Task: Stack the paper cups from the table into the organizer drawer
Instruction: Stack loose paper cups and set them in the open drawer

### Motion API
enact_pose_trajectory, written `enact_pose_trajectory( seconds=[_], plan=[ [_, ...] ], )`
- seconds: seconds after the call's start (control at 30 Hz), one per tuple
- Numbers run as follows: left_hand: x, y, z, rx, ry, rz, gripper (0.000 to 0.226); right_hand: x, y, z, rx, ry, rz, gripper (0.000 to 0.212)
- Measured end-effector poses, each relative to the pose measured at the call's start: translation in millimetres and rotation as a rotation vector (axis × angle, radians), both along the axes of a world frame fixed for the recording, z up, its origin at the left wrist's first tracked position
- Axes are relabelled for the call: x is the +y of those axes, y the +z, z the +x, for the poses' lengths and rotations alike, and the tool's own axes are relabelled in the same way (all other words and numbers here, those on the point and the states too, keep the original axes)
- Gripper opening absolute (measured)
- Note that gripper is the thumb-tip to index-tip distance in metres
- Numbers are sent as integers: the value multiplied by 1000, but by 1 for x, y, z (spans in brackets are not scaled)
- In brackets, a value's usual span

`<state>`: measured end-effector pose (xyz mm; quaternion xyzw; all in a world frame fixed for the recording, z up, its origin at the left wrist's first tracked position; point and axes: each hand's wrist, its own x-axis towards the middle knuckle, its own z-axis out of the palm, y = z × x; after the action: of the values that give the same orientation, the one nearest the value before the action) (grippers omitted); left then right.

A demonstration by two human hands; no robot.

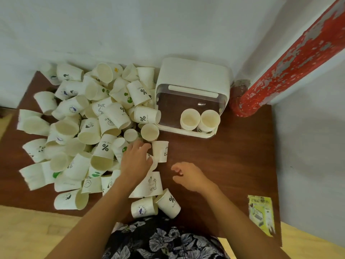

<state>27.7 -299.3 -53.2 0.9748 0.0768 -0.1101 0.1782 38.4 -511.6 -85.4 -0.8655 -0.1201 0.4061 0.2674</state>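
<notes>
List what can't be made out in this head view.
- How many white paper cups are nested in the two stacks in the white plastic organizer drawer: only top rims show.
- Left hand: its fingers' grip hidden by its back.
- Yellow printed leaflet: text blurred.
</notes>
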Motion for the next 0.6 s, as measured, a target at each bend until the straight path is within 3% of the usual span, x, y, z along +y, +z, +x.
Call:
enact_pose_trajectory(
  seconds=[0.13,0.3,0.43,0.6],
  plan=[
    [15,-13,-20,155,-27,68,59,12,-22,-36,131,83,-32,69],
    [20,-21,-24,184,-97,-38,61,22,-41,-70,164,48,-87,101],
    [25,-22,-23,191,-105,-84,57,26,-41,-82,136,-46,-122,96],
    [31,-21,-22,142,-115,-152,63,27,-41,-90,97,-179,-122,69]
  ],
)
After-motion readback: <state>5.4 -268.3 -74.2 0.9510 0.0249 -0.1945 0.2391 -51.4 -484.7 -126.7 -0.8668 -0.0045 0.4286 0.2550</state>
